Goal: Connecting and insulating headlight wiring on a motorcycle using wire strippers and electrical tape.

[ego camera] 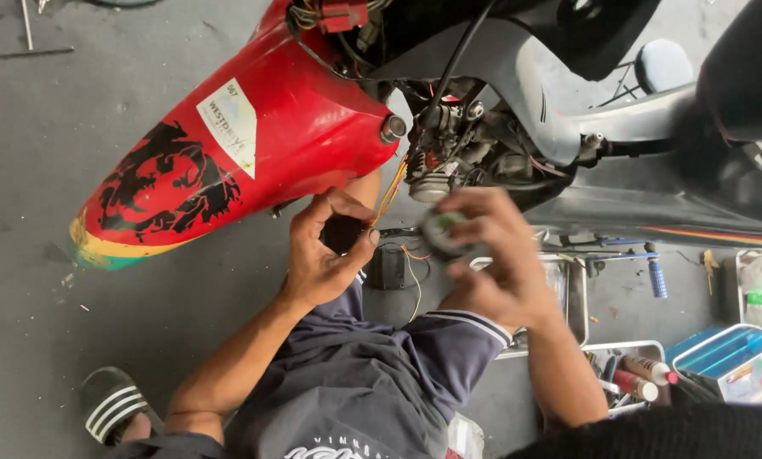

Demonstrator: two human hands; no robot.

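Note:
My left hand is curled around a small black part with orange and yellow wires running up toward the motorcycle. My right hand grips a round grey and green part, which is blurred. Both hands are held close together just below the exposed engine parts of the motorcycle. Its red bodywork panel, with a black decal and a white sticker, lies just above my left hand. A small black box with wires sits on the floor under my hands.
A metal tray and a wire rack with tubes stand at the right, beside a blue-lidded box. A blue-handled tool lies on the grey concrete floor. My knee in dark shorts and a striped sandal are below.

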